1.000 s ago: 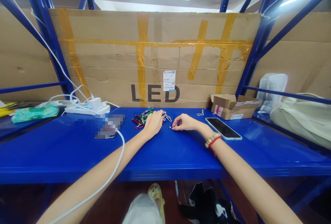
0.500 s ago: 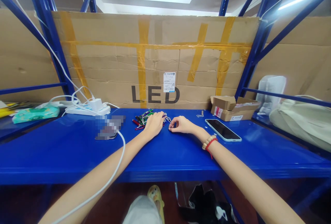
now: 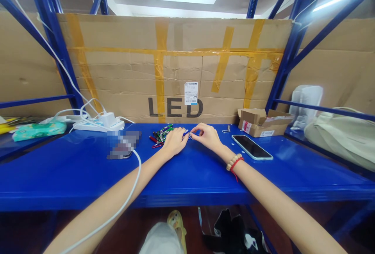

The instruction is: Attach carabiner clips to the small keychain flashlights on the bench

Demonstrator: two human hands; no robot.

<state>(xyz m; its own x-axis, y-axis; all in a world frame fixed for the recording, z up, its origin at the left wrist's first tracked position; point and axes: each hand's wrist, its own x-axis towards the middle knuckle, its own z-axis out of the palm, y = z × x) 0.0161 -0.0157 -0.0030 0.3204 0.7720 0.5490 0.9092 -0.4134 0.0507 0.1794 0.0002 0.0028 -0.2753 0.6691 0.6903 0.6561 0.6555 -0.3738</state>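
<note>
A pile of small coloured pieces with metal clips [image 3: 158, 136], red, green and dark, lies on the blue table just left of my left hand. My left hand [image 3: 175, 142] rests beside the pile, its fingers closed about a small blue piece [image 3: 185, 132] that shows at the fingertips. From the right, my right hand [image 3: 206, 136] meets it in a pinch, thumb and forefinger on a small silver clip [image 3: 190, 136]. The fingertips of both hands are nearly touching, and much of the clip is hidden.
A phone [image 3: 252, 147] lies right of my right hand, with a silver clip [image 3: 226, 131] behind it. An opened cardboard box [image 3: 263, 123] stands at the back right. Left are a power strip [image 3: 96, 124], a blurred-out object [image 3: 123, 144] and a white cable [image 3: 137, 172] crossing my left forearm.
My right hand has moved up and a little left, bringing its pinch to the silver clip by my left fingertips. The blue piece shows more clearly now; my left hand has barely moved.
</note>
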